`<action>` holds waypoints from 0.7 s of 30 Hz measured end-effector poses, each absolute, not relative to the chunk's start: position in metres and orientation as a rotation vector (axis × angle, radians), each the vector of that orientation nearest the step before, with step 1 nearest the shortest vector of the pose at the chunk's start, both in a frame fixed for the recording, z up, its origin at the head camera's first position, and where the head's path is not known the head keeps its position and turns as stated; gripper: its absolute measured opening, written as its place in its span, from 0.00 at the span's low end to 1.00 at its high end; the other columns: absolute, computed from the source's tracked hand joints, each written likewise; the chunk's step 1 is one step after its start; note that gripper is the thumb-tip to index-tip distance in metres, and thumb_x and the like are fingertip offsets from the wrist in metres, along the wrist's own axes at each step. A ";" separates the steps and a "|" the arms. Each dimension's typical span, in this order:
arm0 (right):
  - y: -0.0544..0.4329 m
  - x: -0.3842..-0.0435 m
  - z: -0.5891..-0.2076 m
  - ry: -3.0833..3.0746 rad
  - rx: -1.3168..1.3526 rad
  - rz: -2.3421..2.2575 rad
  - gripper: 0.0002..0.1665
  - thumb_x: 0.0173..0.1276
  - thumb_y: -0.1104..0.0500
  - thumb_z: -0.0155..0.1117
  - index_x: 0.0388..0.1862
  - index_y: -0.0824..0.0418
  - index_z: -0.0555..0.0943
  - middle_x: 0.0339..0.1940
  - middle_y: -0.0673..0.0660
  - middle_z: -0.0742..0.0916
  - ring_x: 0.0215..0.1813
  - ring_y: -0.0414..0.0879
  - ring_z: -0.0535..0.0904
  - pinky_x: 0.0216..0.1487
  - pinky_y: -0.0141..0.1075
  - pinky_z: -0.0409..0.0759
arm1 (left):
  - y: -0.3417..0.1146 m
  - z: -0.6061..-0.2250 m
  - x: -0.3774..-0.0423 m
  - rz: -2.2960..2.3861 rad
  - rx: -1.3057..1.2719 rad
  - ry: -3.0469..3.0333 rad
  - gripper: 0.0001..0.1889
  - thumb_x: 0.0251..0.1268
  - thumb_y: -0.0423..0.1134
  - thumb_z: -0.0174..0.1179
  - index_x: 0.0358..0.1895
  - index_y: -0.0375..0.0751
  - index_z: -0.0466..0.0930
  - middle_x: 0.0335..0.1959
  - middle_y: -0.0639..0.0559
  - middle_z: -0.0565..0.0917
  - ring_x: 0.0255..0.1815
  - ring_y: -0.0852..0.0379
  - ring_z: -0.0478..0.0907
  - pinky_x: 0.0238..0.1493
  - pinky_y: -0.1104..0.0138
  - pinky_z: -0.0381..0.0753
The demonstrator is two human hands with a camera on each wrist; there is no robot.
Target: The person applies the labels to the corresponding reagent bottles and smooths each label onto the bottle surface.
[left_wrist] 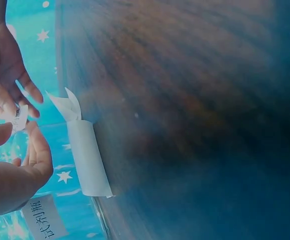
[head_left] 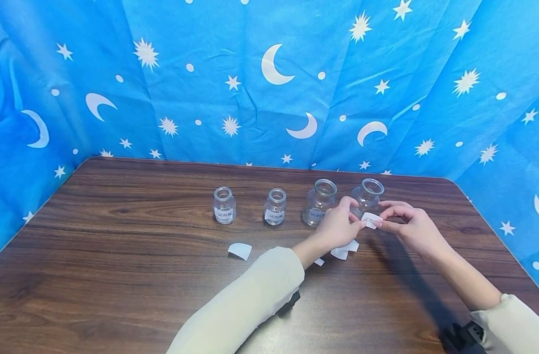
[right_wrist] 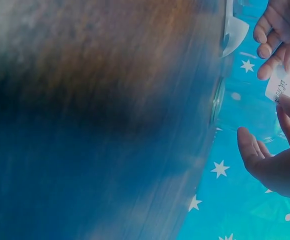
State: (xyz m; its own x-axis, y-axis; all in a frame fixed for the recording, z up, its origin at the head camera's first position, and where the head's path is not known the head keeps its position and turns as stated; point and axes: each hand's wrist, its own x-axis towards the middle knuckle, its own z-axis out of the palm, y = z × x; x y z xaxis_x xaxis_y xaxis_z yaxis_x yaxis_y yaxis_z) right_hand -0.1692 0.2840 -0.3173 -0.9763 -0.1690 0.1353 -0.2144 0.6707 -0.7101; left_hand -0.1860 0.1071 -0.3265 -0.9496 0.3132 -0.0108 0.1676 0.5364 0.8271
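Both hands hold a small white label (head_left: 370, 220) with dark characters, in front of the rightmost clear glass bottle (head_left: 372, 189). Thumb and finger of my left hand (head_left: 335, 228) pinch its left edge. My right hand (head_left: 415, 230) pinches the right edge, its other fingers close to the bottle. In the right wrist view the printed label (right_wrist: 282, 89) spans the gap between the two hands. Another large bottle (head_left: 321, 199), bearing a label, stands partly behind my left hand. No label shows on the visible glass of the rightmost bottle.
Two smaller labelled glass bottles, one far left (head_left: 225, 200) and one mid-table (head_left: 275, 201), stand in the same row. A curled white paper piece (head_left: 240, 250) lies before them. More paper scraps (head_left: 340, 252) lie under my left hand. A blue star-patterned cloth (head_left: 234, 49) hangs behind the wooden table (head_left: 119, 236).
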 end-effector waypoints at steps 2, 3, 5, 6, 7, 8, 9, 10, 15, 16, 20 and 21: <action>0.285 -0.171 -0.317 -2.830 0.326 1.211 0.10 0.62 0.61 0.63 0.32 0.70 0.79 0.57 0.69 0.74 0.53 0.60 0.72 0.38 0.19 0.71 | 0.108 -0.328 -0.186 1.380 0.397 2.622 0.21 0.60 0.42 0.60 0.54 0.49 0.65 0.37 0.57 0.82 0.39 0.62 0.78 0.39 0.71 0.72; 0.285 -0.172 -0.318 -2.833 0.329 1.216 0.10 0.62 0.61 0.63 0.32 0.70 0.78 0.57 0.69 0.73 0.54 0.63 0.72 0.38 0.18 0.70 | 0.108 -0.329 -0.187 1.381 0.388 2.627 0.22 0.60 0.43 0.60 0.56 0.49 0.64 0.38 0.57 0.82 0.40 0.62 0.78 0.39 0.71 0.72; 0.285 -0.173 -0.318 -2.838 0.334 1.227 0.10 0.62 0.61 0.63 0.32 0.70 0.78 0.58 0.70 0.73 0.55 0.65 0.70 0.38 0.18 0.69 | 0.109 -0.330 -0.187 1.384 0.377 2.633 0.25 0.60 0.43 0.60 0.59 0.49 0.61 0.40 0.56 0.81 0.42 0.61 0.78 0.41 0.69 0.72; 0.285 -0.174 -0.318 -2.841 0.336 1.224 0.10 0.61 0.61 0.63 0.32 0.70 0.78 0.58 0.70 0.72 0.56 0.65 0.69 0.39 0.18 0.68 | 0.109 -0.330 -0.187 1.386 0.375 2.633 0.27 0.60 0.44 0.60 0.61 0.49 0.60 0.41 0.56 0.81 0.42 0.60 0.77 0.42 0.69 0.73; 0.285 -0.175 -0.318 -2.843 0.338 1.219 0.10 0.61 0.61 0.63 0.31 0.70 0.78 0.59 0.70 0.72 0.57 0.65 0.69 0.39 0.17 0.67 | 0.109 -0.330 -0.186 1.387 0.372 2.630 0.29 0.60 0.44 0.59 0.63 0.48 0.58 0.41 0.56 0.81 0.43 0.60 0.77 0.42 0.68 0.73; 0.284 -0.175 -0.319 -2.843 0.338 1.218 0.10 0.61 0.61 0.63 0.31 0.69 0.78 0.59 0.70 0.72 0.57 0.65 0.69 0.39 0.17 0.67 | 0.109 -0.330 -0.186 1.385 0.369 2.628 0.31 0.60 0.44 0.59 0.65 0.48 0.57 0.41 0.56 0.81 0.43 0.60 0.77 0.43 0.68 0.73; 0.284 -0.176 -0.319 -2.846 0.341 1.218 0.10 0.61 0.61 0.63 0.31 0.70 0.78 0.59 0.70 0.72 0.57 0.66 0.68 0.40 0.17 0.67 | 0.109 -0.329 -0.186 1.379 0.371 2.627 0.32 0.60 0.44 0.59 0.66 0.47 0.55 0.41 0.56 0.81 0.42 0.60 0.77 0.43 0.68 0.73; 0.284 -0.177 -0.319 -2.848 0.344 1.210 0.10 0.61 0.61 0.63 0.30 0.70 0.78 0.60 0.70 0.71 0.58 0.66 0.68 0.40 0.18 0.67 | 0.109 -0.329 -0.186 1.375 0.375 2.625 0.33 0.60 0.45 0.59 0.67 0.47 0.54 0.41 0.56 0.81 0.42 0.60 0.77 0.43 0.68 0.73; 0.283 -0.180 -0.320 -2.860 0.337 1.191 0.10 0.60 0.62 0.64 0.30 0.70 0.77 0.60 0.73 0.70 0.59 0.69 0.65 0.49 0.37 0.71 | 0.111 -0.329 -0.186 1.333 0.403 2.633 0.34 0.60 0.46 0.59 0.67 0.46 0.55 0.41 0.55 0.80 0.40 0.61 0.76 0.42 0.69 0.73; 0.283 -0.180 -0.319 -2.865 0.325 1.186 0.10 0.60 0.62 0.64 0.30 0.70 0.77 0.61 0.74 0.69 0.60 0.70 0.64 0.52 0.44 0.70 | 0.111 -0.329 -0.186 1.326 0.407 2.634 0.33 0.59 0.46 0.59 0.66 0.47 0.55 0.41 0.55 0.80 0.40 0.61 0.76 0.42 0.69 0.72; 0.286 -0.180 -0.319 -2.887 0.287 1.178 0.10 0.60 0.62 0.64 0.31 0.71 0.77 0.61 0.76 0.67 0.61 0.72 0.60 0.53 0.60 0.62 | 0.112 -0.329 -0.185 1.304 0.424 2.650 0.31 0.59 0.46 0.59 0.65 0.48 0.57 0.42 0.55 0.80 0.44 0.60 0.76 0.44 0.69 0.72; 0.287 -0.180 -0.320 -2.890 0.282 1.171 0.10 0.60 0.62 0.64 0.31 0.71 0.77 0.61 0.76 0.66 0.61 0.72 0.60 0.53 0.61 0.62 | 0.113 -0.329 -0.184 1.296 0.432 2.658 0.31 0.60 0.46 0.59 0.64 0.48 0.57 0.44 0.55 0.80 0.46 0.60 0.75 0.46 0.69 0.72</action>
